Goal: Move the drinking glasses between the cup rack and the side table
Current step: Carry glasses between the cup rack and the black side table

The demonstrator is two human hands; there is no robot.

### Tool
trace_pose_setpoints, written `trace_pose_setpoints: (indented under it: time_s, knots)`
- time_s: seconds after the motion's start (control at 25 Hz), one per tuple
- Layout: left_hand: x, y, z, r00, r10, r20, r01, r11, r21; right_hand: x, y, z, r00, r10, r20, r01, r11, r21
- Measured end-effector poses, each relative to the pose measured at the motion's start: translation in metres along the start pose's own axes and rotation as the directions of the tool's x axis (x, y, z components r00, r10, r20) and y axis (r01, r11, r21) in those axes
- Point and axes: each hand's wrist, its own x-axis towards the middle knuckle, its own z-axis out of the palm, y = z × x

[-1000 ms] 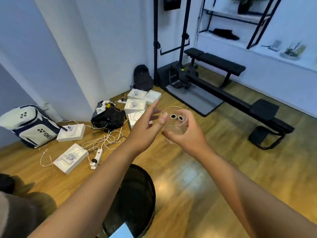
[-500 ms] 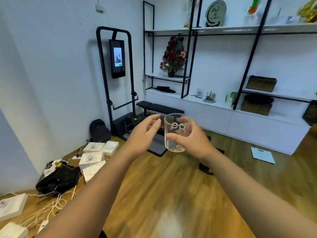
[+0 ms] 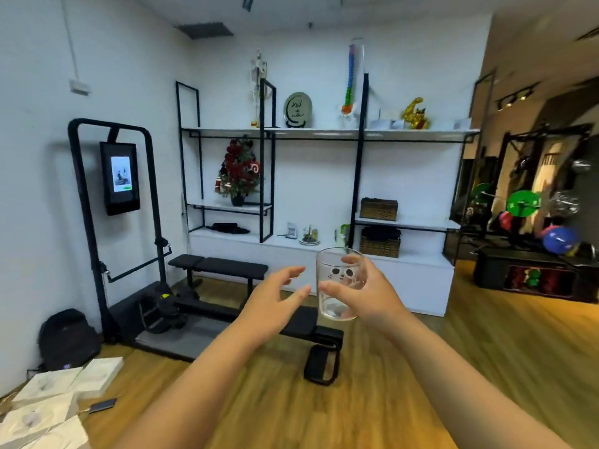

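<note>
One clear drinking glass [image 3: 338, 283], panda print, upright in mid-air, pinched by right hand [image 3: 366, 294] thumb and fingers. Left hand [image 3: 275, 301] just beside it, fingers spread, empty, not touching. Weight bench [image 3: 227, 268] behind.

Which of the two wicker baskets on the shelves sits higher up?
The upper wicker basket, alone on its white shelf. The lower wicker basket stands on the cabinet top beneath, with dark folded cloth on it.
</note>
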Motion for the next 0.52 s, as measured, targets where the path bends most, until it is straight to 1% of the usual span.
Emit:
trace_pose_setpoints:
  time_s: [0.12,0.24,0.36,0.52]
  knots:
    - [0.045,0.007,0.014,0.998,0.063,0.029,-0.063,0.998,0.023,0.024,0.003,-0.031,0.997,-0.003,-0.076,0.0,0.999,-0.037]
    - [0.096,0.013,0.017,0.993,0.115,0.039,-0.115,0.993,0.0,0.057,0.0,-0.053,0.988,-0.011,-0.155,0.016,0.999,0.034]
    - [0.139,0.016,0.022,0.983,0.169,0.072,-0.166,0.985,-0.054,0.087,0.001,-0.062,0.979,0.016,-0.203,0.011,0.992,0.129]
    - [0.197,0.003,0.034,0.965,0.215,0.151,-0.205,0.976,-0.078,0.132,0.016,-0.062,0.962,0.064,-0.266,-0.027,0.99,0.141]
